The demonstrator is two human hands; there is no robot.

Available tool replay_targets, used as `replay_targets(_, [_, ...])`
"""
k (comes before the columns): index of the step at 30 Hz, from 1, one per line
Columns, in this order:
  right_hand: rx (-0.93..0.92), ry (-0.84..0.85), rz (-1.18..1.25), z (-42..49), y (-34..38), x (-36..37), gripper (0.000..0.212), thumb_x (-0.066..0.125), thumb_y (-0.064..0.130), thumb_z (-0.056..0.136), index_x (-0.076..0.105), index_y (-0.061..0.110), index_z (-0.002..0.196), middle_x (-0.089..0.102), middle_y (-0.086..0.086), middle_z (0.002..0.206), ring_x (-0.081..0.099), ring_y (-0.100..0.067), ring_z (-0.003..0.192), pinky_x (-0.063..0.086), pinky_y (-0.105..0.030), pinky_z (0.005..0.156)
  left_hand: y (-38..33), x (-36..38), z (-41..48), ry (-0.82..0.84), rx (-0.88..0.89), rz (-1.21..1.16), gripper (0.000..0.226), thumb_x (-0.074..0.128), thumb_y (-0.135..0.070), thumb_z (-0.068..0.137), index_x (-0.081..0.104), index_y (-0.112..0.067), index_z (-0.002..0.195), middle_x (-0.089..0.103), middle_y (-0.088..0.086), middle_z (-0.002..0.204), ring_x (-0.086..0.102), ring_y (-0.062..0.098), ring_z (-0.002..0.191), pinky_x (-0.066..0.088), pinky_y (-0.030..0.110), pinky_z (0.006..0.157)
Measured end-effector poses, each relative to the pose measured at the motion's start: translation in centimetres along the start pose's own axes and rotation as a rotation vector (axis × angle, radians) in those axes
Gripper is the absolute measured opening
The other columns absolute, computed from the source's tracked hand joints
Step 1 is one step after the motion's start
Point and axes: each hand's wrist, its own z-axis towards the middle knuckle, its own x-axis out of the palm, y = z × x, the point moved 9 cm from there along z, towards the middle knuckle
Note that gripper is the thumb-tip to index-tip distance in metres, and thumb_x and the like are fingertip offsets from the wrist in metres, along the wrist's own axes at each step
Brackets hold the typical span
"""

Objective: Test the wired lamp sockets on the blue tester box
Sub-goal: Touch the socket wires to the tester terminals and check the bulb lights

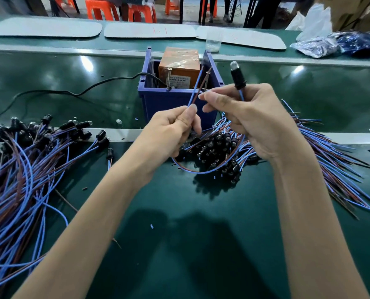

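The blue tester box stands mid-table with an orange unit inside and upright metal screws at its front rim. My right hand holds one black lamp socket upright by its base, the clear bulb on top, unlit. Its blue and brown wires loop down under both hands and come up into my left hand, which pinches the wire ends. The ends point up toward the screws on the box rim.
A pile of wired sockets lies at the left, another pile sits under my hands with wires fanning right. A black power cord runs left from the box. A clear cup, grey mats and plastic bags lie farther back.
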Motion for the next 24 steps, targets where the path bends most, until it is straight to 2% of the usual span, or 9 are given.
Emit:
replay_targets(8, [-0.003,-0.057,0.115,0.2,-0.2,-0.3,0.006,0.071,0.011,0.084,0.071,0.006,0.086,0.069,-0.003,0.068,0.024,-0.003,0.04,0.02,-0.013,0.035,0.6,0.4,0.0,0.067,-0.01,0.086,0.042,0.041,-0.032,0.102,0.059,-0.019,0.067,0.025,-0.008,0.052,0.021,0.005,0.044,0.021,0.014,0.039])
replay_targets(14, [-0.001,-0.159,0.206,0.3,-0.5,-0.9,0.007,0.07,0.009,0.085,0.066,0.01,0.079,0.066,-0.001,0.066,0.026,-0.003,0.042,0.021,-0.013,0.035,1.0,0.1,0.1,0.065,-0.024,0.112,0.042,0.042,-0.034,0.101,0.061,-0.021,0.065,0.026,-0.01,0.051,0.022,0.006,0.045,0.021,0.015,0.04])
replay_targets(24, [0.004,-0.154,0.219,0.6,-0.6,-0.7,0.011,0.067,0.008,0.087,0.064,0.013,0.078,0.067,-0.001,0.064,0.026,-0.002,0.038,0.021,-0.012,0.034,0.9,-0.2,0.1,0.062,-0.026,0.169,0.042,0.043,-0.034,0.101,0.06,-0.019,0.066,0.025,-0.008,0.052,0.021,0.009,0.048,0.018,0.021,0.043])
